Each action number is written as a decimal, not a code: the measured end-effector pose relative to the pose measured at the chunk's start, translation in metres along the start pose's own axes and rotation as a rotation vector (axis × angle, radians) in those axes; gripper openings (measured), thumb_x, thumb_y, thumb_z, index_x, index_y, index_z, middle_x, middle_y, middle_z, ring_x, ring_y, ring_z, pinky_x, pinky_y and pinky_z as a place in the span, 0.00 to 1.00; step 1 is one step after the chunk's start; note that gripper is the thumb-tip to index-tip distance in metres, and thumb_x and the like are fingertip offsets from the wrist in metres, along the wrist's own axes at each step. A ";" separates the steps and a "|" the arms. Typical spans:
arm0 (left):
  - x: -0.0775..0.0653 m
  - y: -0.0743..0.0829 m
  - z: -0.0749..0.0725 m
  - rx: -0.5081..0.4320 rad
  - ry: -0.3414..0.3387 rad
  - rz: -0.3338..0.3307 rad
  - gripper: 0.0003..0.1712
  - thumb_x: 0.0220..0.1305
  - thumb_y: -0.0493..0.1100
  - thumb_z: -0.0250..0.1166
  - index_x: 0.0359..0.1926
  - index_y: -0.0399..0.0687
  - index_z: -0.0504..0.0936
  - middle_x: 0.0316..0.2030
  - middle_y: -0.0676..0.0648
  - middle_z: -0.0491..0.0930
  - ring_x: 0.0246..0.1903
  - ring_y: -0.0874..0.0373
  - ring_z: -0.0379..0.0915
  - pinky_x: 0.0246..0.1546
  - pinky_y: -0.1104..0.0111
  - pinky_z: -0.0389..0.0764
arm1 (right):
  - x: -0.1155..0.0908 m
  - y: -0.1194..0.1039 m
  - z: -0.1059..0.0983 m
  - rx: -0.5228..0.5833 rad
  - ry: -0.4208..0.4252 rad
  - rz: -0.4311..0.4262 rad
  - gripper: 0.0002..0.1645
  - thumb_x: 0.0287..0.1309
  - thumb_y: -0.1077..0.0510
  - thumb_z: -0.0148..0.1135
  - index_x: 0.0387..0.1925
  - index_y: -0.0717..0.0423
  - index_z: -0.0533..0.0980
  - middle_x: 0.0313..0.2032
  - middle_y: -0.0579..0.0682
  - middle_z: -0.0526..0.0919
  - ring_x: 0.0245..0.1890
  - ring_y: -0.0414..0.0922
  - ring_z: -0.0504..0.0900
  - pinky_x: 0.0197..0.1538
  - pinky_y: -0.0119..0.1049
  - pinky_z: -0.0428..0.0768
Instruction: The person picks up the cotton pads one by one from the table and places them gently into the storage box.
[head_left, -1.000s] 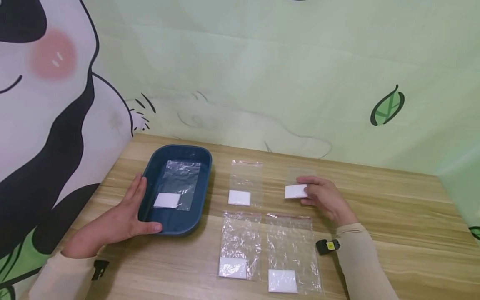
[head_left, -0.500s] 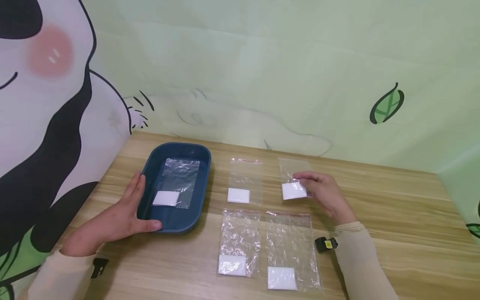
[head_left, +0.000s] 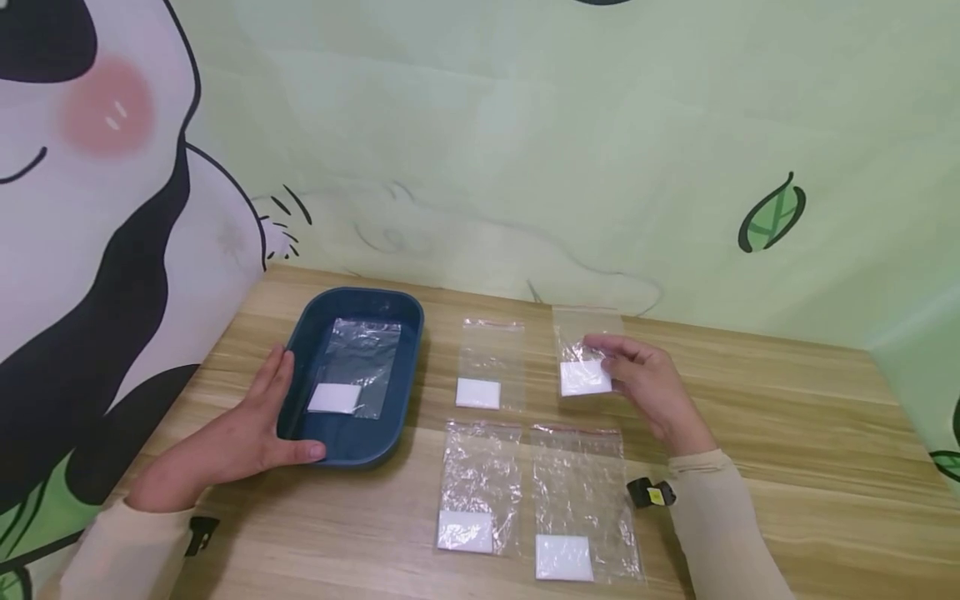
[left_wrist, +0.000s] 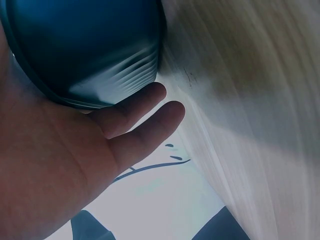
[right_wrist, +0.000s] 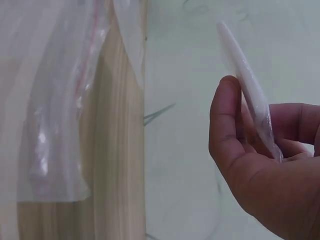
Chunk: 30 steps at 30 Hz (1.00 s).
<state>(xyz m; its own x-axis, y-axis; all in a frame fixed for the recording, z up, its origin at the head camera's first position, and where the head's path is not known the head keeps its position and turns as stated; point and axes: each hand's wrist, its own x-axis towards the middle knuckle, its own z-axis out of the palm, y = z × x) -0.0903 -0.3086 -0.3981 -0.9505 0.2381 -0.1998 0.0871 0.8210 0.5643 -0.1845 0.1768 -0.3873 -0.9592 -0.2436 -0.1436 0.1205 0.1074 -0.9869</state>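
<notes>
Clear, glossy bag (head_left: pixel 573 332) with a white rectangular panel (head_left: pixel 583 378) at one end, pinched by the right hand (head_left: pixel 651 382) above the table (head_left: pixel 795 408); left hand (head_left: pixel 236 437), fingers straight, touching the tray (head_left: pixel 347 447).

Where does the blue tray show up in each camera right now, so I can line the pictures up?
Head: the blue tray lies left of centre in the lower half, the left hand against its left side.
Left wrist: top left, cut off by the upper edge, above two of that hand's fingertips.
Right wrist: not in it.
Shared landmark: the wooden table shows in all three views.
</notes>
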 end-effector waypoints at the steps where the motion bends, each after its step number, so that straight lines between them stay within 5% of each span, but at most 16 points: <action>1: 0.000 0.000 0.000 0.000 0.001 0.000 0.77 0.55 0.63 0.75 0.78 0.37 0.25 0.77 0.33 0.20 0.67 0.20 0.50 0.58 0.36 0.67 | -0.001 -0.001 0.001 -0.008 -0.003 -0.003 0.24 0.70 0.70 0.47 0.66 0.69 0.71 0.67 0.58 0.73 0.52 0.43 0.79 0.52 0.35 0.80; 7: 0.001 0.001 0.000 -0.012 0.005 0.003 0.77 0.55 0.63 0.75 0.78 0.35 0.27 0.77 0.33 0.20 0.68 0.20 0.47 0.59 0.35 0.65 | -0.004 -0.006 0.006 -0.026 -0.002 -0.028 0.29 0.66 0.73 0.47 0.68 0.66 0.69 0.69 0.57 0.70 0.50 0.41 0.79 0.51 0.34 0.80; 17: 0.001 0.002 0.001 -0.018 0.007 -0.004 0.77 0.54 0.64 0.75 0.78 0.35 0.27 0.77 0.33 0.20 0.69 0.21 0.45 0.60 0.35 0.63 | -0.005 -0.016 0.023 0.008 -0.030 -0.063 0.31 0.62 0.74 0.47 0.67 0.63 0.72 0.66 0.53 0.73 0.24 0.36 0.66 0.39 0.29 0.77; 30: 0.000 0.003 0.000 -0.010 0.010 -0.017 0.78 0.54 0.65 0.75 0.78 0.36 0.27 0.77 0.32 0.22 0.68 0.20 0.48 0.60 0.36 0.64 | 0.004 -0.025 0.043 0.076 -0.091 -0.118 0.34 0.63 0.74 0.48 0.72 0.63 0.66 0.73 0.55 0.65 0.31 0.38 0.73 0.49 0.35 0.80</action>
<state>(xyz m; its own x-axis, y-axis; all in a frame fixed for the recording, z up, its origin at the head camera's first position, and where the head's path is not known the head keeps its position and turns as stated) -0.0903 -0.3062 -0.3970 -0.9548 0.2189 -0.2012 0.0680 0.8196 0.5689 -0.1803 0.1312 -0.3663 -0.9412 -0.3367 -0.0286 0.0303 0.0003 -0.9995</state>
